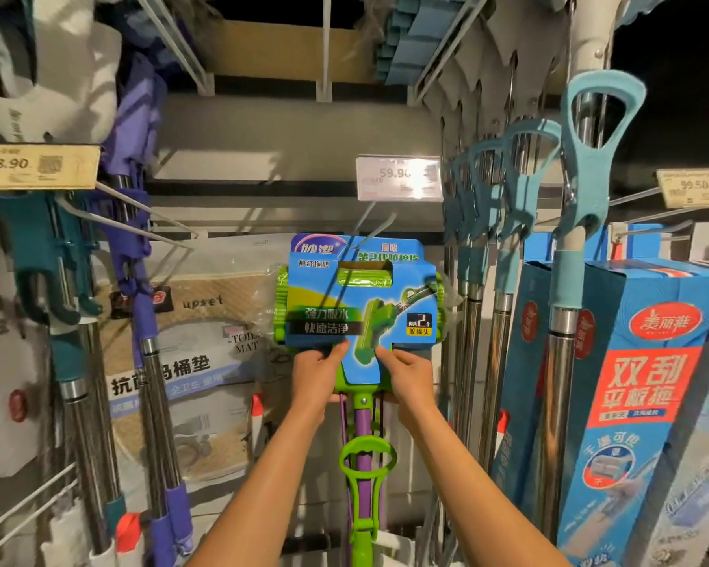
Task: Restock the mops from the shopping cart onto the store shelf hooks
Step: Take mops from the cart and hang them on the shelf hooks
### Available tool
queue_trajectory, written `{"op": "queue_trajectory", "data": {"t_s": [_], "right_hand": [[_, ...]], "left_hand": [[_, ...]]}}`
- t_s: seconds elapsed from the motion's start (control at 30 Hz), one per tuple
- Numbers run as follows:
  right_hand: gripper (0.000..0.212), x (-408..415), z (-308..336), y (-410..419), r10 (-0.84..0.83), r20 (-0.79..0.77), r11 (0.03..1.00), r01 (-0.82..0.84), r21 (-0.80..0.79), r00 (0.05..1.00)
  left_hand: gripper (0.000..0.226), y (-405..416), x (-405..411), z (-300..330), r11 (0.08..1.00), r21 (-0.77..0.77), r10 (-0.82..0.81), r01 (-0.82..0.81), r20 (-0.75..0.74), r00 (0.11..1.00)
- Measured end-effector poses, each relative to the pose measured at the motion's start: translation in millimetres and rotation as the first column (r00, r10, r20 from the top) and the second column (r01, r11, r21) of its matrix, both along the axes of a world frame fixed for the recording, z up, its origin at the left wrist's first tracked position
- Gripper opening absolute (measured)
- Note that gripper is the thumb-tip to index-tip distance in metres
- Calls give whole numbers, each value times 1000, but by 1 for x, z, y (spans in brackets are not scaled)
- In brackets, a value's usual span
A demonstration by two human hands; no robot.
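Note:
A green sponge mop with a blue cardboard sleeve (359, 304) and a purple-and-green handle (363, 464) stands upright before the shelf, head up. My left hand (318, 376) grips the lower left of the mop head. My right hand (410, 376) grips its lower right. The card's cut-out slot sits just below the tips of a white wire hook (375, 225) under the 59.90 price tag (398, 178). A second blue card shows right behind the first. The shopping cart is out of sight.
Light-blue-handled mops (590, 165) hang close on the right, beside blue mop boxes (647, 386). Purple (140, 280) and teal mops (54, 255) hang on the left. Packaged toilet mats (205, 362) fill the shelf back. Bare wire hooks (148, 223) jut out at left.

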State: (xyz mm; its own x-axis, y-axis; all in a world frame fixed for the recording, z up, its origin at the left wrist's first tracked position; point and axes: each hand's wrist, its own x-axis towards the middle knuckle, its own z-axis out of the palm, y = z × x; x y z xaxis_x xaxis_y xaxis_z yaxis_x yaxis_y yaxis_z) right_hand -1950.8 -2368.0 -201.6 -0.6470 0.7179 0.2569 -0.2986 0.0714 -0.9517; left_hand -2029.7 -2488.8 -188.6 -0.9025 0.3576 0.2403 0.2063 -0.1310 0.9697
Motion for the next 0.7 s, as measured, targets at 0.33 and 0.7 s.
{"op": "queue_trajectory", "data": {"t_s": [0.33, 0.7], "right_hand": [[20, -6, -17, 11, 48, -33, 999, -48, 8, 998], [16, -4, -20, 9, 83, 25, 994, -85, 64, 996]], "left_hand": [[72, 8, -16, -29, 1000, -4, -12, 11, -141, 990], [40, 8, 6, -23, 994, -110, -7, 1, -57, 998]]}}
